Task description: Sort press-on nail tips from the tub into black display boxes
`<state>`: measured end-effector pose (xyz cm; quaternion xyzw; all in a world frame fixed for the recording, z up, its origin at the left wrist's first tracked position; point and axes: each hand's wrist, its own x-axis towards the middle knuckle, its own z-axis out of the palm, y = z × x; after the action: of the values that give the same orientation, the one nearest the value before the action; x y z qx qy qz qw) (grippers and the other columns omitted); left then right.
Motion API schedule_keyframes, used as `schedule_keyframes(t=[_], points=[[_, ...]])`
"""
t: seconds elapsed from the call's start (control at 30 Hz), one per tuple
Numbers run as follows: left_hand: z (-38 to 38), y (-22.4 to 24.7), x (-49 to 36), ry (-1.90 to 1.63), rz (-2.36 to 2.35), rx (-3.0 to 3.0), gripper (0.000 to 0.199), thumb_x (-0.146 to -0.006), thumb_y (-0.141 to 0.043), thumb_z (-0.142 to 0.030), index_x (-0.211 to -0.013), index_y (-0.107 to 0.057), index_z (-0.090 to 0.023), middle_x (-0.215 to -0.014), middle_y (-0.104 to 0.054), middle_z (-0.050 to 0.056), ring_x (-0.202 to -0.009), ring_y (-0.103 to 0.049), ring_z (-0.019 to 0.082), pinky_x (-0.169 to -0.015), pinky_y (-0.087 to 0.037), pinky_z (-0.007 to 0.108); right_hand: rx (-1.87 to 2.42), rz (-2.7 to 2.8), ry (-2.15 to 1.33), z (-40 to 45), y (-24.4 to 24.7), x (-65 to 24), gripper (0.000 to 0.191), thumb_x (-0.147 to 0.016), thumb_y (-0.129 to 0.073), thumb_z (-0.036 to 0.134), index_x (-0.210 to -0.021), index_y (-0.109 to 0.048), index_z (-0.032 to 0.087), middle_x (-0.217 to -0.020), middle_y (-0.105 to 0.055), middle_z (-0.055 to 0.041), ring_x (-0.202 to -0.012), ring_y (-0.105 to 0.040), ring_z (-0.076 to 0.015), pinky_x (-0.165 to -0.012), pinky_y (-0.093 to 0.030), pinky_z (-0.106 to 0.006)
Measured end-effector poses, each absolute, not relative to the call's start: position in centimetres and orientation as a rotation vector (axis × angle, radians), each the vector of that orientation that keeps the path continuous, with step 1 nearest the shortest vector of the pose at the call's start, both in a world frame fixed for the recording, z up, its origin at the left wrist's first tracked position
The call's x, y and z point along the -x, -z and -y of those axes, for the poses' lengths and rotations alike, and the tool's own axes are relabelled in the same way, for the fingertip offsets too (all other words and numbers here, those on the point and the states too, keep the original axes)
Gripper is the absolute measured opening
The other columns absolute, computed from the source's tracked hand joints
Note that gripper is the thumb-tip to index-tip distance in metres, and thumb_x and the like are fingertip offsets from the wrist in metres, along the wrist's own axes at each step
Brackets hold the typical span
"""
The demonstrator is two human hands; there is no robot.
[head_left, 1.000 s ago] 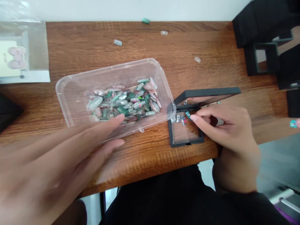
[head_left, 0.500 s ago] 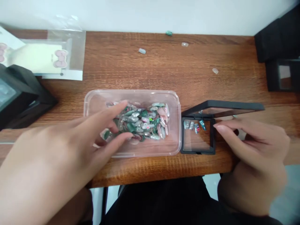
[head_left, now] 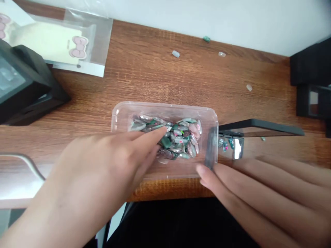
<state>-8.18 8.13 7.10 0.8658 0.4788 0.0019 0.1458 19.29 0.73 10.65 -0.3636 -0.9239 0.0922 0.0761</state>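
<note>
Right hand (head_left: 261, 196), open and empty, has shifted to the tub (head_left: 165, 113); left hand (head_left: 103, 172) apparently digs inside.

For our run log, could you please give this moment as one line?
left hand: fingers in clear tub of press-on nails | right hand: flat, touching tub's near corner | open black case: beside tub

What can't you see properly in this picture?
- Head view: whether the left hand pinches a piece; its fingers hide the spot in the clear tub.
- The open black case: its tray sits behind the right hand.
- Loose bits on the table: too small to name.
- Black boxes: cut off at the right edge.
</note>
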Motion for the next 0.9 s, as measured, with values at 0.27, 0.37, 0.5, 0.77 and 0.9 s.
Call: schedule_keyframes(t=[0.27, 0.37, 0.5, 0.77, 0.9], points=[[-7.6, -7.0, 7.9, 0.040, -1.279, -2.765, 0.024, -0.082, -0.049, -0.015, -0.085, -0.066, -0.031, -0.059, -0.066, -0.003, -0.037, -0.051, 0.022, -0.042, -0.020, 0.034, 0.977, 3.110, -0.228, -4.7, -9.0, -14.5, 0.022, -0.090, -0.064, 0.030, -0.093, -0.080, 0.016, -0.097, -0.077, -0.0114, -0.070, -0.064, -0.0224, -0.048, -0.044, -0.035], [-7.7, -7.0, 7.7, -0.013, -1.250, -2.803, 0.016, -0.081, -0.054, -0.016, -0.080, -0.063, -0.029, -0.054, -0.060, -0.003, -0.034, -0.049, 0.022, -0.041, -0.018, 0.033, 1.023, 3.105, -0.165, -5.2, -8.5, -14.7, 0.027, -0.094, -0.062, 0.034, -0.096, -0.079, 0.013, -0.100, -0.075, -0.0140, -0.071, -0.063, -0.0215, -0.050, -0.043, -0.034], [-7.8, -7.0, 7.4, -0.005, -1.252, -2.826, 0.006, -0.084, -0.060, -0.026, -0.080, -0.064, -0.028, -0.053, -0.055, -0.003, -0.032, -0.041, 0.019, -0.041, -0.014, 0.031, 1.044, 3.107, -0.169, -5.7, -8.0, -15.0, 0.012, -0.087, -0.062, 0.012, -0.089, -0.074, 0.013, -0.086, -0.068, -0.0084, -0.068, -0.061, -0.0195, -0.049, -0.038, -0.032], [-7.9, -6.5, 7.2, 0.012, -1.267, -2.706, 0.018, -0.091, -0.056, -0.040, -0.080, -0.063, -0.028, -0.057, -0.056, -0.002, -0.035, -0.034, 0.015, -0.044, -0.013, 0.032, 1.094, 3.001, -0.381, -6.2, -7.7, -16.0, 0.014, -0.091, -0.064, 0.016, -0.082, -0.075, 0.018, -0.075, -0.064, -0.0018, -0.067, -0.059, -0.0182, -0.053, -0.034, -0.033], [-8.0, -6.5, 7.3, 0.084, -1.258, -2.603, 0.026, -0.096, -0.047, -0.043, -0.092, -0.069, -0.029, -0.067, -0.066, 0.002, -0.041, -0.046, 0.020, -0.045, -0.021, 0.034, 1.126, 2.920, -0.502, -6.1, -8.2, -16.5, 0.017, -0.096, -0.063, 0.024, -0.086, -0.077, 0.019, -0.078, -0.068, -0.0011, -0.071, -0.060, -0.0190, -0.058, -0.039, -0.034]])
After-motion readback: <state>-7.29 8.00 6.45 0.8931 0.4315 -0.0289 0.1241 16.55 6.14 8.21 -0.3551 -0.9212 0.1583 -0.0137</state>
